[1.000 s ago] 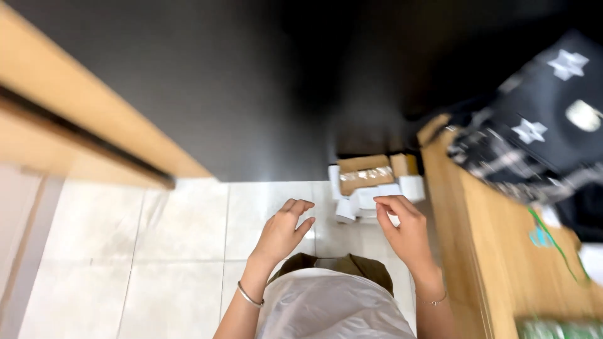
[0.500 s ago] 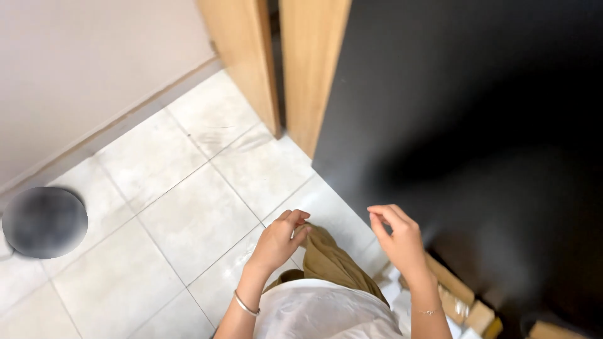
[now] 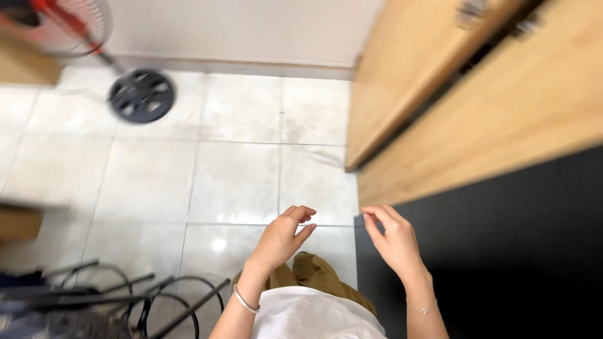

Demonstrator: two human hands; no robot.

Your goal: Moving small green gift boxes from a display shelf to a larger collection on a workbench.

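2 empty hands: left hand (image 3: 282, 238); right hand (image 3: 394, 242)

Pale tiled floor (image 3: 232, 182), wooden cabinet (image 3: 477, 100), white wall (image 3: 251, 28).

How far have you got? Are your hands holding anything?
Nothing finished shows here. Both hands are empty: the left hand hovers with curled fingers over the white floor tiles, and the right hand is at the edge of the black surface. The wooden cabinet and fan base are untouched, and nothing is picked up yet.
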